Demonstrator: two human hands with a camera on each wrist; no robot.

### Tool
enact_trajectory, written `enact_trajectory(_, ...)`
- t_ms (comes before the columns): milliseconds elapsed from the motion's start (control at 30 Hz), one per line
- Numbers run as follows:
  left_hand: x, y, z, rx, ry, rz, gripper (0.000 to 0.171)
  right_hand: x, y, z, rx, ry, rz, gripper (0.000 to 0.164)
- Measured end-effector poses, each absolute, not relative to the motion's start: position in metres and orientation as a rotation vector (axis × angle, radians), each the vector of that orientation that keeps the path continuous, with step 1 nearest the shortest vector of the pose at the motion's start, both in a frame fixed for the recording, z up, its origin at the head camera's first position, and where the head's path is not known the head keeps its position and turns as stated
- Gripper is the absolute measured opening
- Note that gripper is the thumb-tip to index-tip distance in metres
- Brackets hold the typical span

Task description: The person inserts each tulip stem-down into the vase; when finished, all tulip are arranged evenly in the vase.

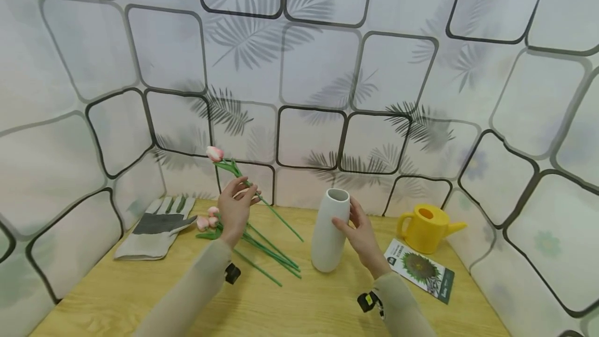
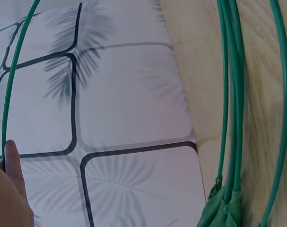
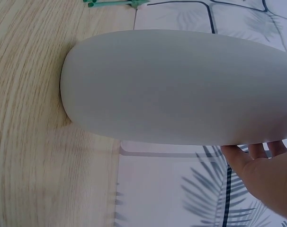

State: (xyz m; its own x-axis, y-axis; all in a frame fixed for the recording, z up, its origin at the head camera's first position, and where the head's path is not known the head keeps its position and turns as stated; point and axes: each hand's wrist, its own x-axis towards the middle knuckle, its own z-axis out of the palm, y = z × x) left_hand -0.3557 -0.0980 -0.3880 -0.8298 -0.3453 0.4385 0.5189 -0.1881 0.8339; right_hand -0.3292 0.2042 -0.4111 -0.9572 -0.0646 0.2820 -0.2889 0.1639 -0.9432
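A pink artificial tulip [image 1: 215, 154] on a long green stem is held up by my left hand [image 1: 235, 208], which pinches the stem [image 2: 15, 75] just below the leaves. Its lower end slants down to the right, toward the vase. My right hand [image 1: 362, 233] grips the upper part of a tall white vase [image 1: 327, 238], thumb at the front and fingers round the far right side. The vase stands upright on the table with its mouth facing up. Under my left hand lie several more pink tulips [image 1: 203, 222], their green stems [image 2: 233, 94] pointing right.
Back left on the wooden table [image 1: 281, 311] lie grey-and-white gloves [image 1: 156, 230] with a small metal-looking blade [image 1: 183, 225] at their edge. To the right are a yellow watering can [image 1: 425, 230] and a seed packet [image 1: 421, 269]. Patterned curtain [image 1: 318, 66] surrounds the table.
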Motion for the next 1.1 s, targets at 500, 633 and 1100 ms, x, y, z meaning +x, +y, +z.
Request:
enact_trajectory(500, -0.371, -0.072, -0.350, -0.180, -1.371, -2.093, 0.034, -0.328, 0.204, -0.409, 0.343, -2.267, 1.887, 0.076)
enact_trajectory(633, -0.376, -0.068, -0.341, -0.167, -1.362, -2.076, 0.034, -0.327, 0.203, -0.409, 0.347, -2.283, 1.877, 0.077)
enact_trajectory(1100, -0.381, -0.050, -0.309, -0.206, -1.263, -2.088, 0.033, -0.327, 0.205, -0.411, 0.343, -2.277, 1.874, 0.077)
